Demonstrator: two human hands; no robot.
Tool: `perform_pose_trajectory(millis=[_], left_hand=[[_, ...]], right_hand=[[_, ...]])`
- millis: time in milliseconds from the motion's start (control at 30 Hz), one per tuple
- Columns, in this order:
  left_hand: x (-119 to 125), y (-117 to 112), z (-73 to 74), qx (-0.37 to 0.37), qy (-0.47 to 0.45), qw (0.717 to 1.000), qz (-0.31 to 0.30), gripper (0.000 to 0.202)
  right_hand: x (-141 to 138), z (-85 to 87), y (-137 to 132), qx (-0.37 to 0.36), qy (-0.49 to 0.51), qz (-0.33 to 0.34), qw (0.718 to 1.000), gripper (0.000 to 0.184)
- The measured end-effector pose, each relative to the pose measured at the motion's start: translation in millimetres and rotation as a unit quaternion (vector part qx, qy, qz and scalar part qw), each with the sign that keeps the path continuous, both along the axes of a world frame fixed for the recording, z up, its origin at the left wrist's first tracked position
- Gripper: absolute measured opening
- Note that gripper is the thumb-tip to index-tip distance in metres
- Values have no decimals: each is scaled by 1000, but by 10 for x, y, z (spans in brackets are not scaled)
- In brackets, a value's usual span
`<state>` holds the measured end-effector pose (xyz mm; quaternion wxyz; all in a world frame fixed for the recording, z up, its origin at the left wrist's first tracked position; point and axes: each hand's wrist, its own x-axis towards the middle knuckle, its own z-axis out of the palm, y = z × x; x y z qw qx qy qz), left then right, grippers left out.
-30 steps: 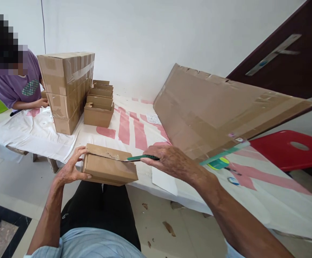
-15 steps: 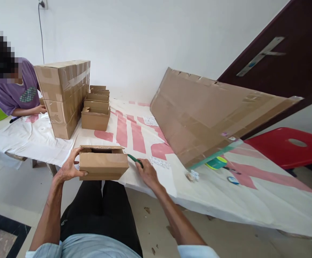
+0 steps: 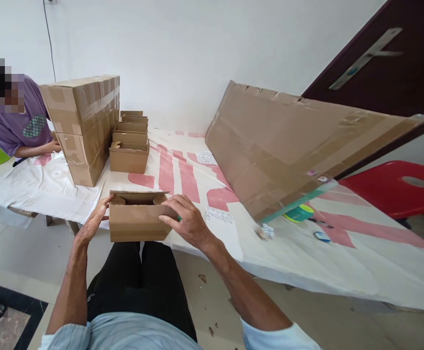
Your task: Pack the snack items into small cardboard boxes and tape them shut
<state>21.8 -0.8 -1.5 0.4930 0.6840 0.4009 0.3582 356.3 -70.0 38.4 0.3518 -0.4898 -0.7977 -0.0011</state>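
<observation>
A small, oblong brown cardboard box [image 3: 135, 222], its top parted, is steadied above the wearer's lap against the near edge of a table draped in white cloth. From my distant post I see the left hand [image 3: 94, 221] grasping the box's left end, fingertips at the back corner. The right hand [image 3: 189, 221] touches its right end, fingers over the rim and thumb on the front wall; whether it pinches or merely presses, I cannot tell. A sliver of green shows among those fingers, too little for me to identify.

Opening looks well advanced to me: the long rear flap stands up and the dark interior shows. The end flaps, leaning inward across the mouth, appear the unfinished part.

Behind the box stands a row of open brown cardboard boxes [image 3: 129, 161]; behind it to the left, a tall stack of taped brown cartons [image 3: 64, 109], with a co-worker in a purple shirt [image 3: 33, 109] beyond. Right of the box rises a broad, tilted brown cardboard panel [image 3: 270, 141].
</observation>
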Motion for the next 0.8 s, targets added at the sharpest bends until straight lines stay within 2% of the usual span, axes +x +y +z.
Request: perform_pose_trajectory(millis=[100, 167, 233, 300, 367, 467, 633, 800], left_hand=[[11, -23, 53, 16, 13, 1000, -5, 82], [7, -16, 59, 15, 14, 1000, -20, 96], [5, 3, 48, 2, 17, 999, -36, 113], [13, 17, 38, -5, 26, 999, -43, 124], [33, 13, 42, -3, 37, 998, -43, 129], [75, -21, 58, 7, 43, 998, -43, 129], [107, -73, 24, 29, 31, 998, -46, 127], [95, -108, 2, 41, 21, 998, -51, 123]], right_hand=[[-97, -126, -260, 75, -59, 1, 995, 18], [-142, -272, -434, 108, -96, 15, 989, 18], [-168, -393, -560, 124, -109, 23, 986, 13], [-178, -443, -610, 118, -103, 21, 987, 12], [-187, -407, -575, 95, -98, 20, 990, 14], [-233, -259, -403, 63, -113, 27, 991, 22], [-283, -75, -99, 16, -197, 52, 979, 23], [-53, 68, -100, 21, -243, -54, 968, 28]])
